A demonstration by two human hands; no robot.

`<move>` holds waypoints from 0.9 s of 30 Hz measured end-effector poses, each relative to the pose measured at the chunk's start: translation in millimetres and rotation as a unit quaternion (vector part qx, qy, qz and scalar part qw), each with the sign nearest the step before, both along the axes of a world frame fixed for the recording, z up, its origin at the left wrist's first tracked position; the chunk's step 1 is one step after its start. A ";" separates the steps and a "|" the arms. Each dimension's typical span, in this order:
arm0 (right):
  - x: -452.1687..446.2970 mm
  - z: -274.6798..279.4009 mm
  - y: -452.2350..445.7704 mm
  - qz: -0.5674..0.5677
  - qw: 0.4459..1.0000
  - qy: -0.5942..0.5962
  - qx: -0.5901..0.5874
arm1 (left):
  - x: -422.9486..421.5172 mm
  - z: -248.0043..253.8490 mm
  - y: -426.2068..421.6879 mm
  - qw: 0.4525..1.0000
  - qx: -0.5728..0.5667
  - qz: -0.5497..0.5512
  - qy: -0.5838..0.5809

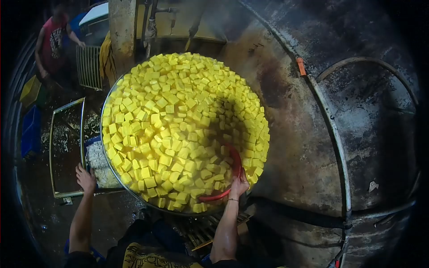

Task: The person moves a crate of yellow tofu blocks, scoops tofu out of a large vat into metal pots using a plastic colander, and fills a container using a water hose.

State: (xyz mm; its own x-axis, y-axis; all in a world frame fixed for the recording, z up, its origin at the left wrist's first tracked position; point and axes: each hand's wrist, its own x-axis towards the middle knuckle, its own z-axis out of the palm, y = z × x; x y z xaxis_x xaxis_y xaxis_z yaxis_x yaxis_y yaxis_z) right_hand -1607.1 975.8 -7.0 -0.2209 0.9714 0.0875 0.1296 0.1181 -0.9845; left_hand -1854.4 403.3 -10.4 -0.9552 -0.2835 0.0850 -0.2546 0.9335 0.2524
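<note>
A large round metal vat (106,154) is heaped with yellow tofu-like cubes (178,120) in yellowish liquid. At its near right side, my right hand (239,186) grips the rim of a red round container (235,161). Most of this container is sunk among the cubes, so its full shape is hidden. To the left of the vat, my left hand (86,179) has its fingers apart beside the lower right corner of a metal frame (82,129). Whether it touches the frame I cannot tell. White scraps (100,165) lie in a blue container just beyond it.
Another person (54,44) in a red shirt stands at the far left by a slatted rack (89,67). Blue crate (31,131) and yellow crate (32,91) are at the left edge. A long pipe (333,125) runs along the stained right-hand surface. Wooden slats (201,232) lie below the vat.
</note>
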 end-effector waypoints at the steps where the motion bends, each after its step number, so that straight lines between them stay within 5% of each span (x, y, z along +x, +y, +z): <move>1: 3.3 -0.1 -1.5 0.000 1.000 0.003 0.002 | 9.0 10.4 21.2 0.994 -0.055 -0.016 0.093; 5: -1.7 22.8 -20.4 -0.043 0.998 0.024 -0.047 | 67.3 57.3 126.5 0.950 0.158 -0.239 0.126; 7: 1.5 32.4 -28.1 -0.064 0.996 0.013 -0.068 | 108.7 55.8 179.4 0.897 0.370 -0.234 -0.064; 9: 1.5 28.9 -28.1 -0.099 0.987 0.006 -0.123 | 137.2 89.3 224.9 0.780 0.516 -0.162 -0.315; 11: -3.8 30.7 -32.7 -0.109 0.982 0.070 -0.139 | 153.7 64.1 250.1 0.566 0.634 -0.121 -0.514; 13: -5.9 41.6 -34.2 -0.121 0.972 0.133 -0.150 | 167.5 55.0 273.5 0.543 0.656 -0.086 -0.517; 15: -3.9 54.7 -38.0 -0.158 0.967 0.002 -0.198 | 168.8 36.9 282.7 0.519 0.676 -0.050 -0.521; 17: -0.1 38.9 -30.9 -0.149 0.970 0.022 -0.191 | 161.2 6.7 286.2 0.474 0.763 -0.059 -0.436; 18: 3.5 34.0 -28.3 -0.141 0.972 0.043 -0.183 | 154.1 -4.8 296.7 0.466 0.786 0.051 -0.404; 19: 6.8 40.4 -31.2 -0.142 0.972 0.046 -0.179 | 148.8 11.2 297.6 0.464 0.787 0.047 -0.404; 24: 23.7 52.4 -46.6 0.003 0.962 0.175 -0.211 | 140.8 47.1 286.1 0.516 0.729 -0.032 -0.448; 27: 26.6 70.1 -71.9 -0.104 0.973 0.121 -0.167 | 140.1 63.9 273.4 0.570 0.679 -0.116 -0.449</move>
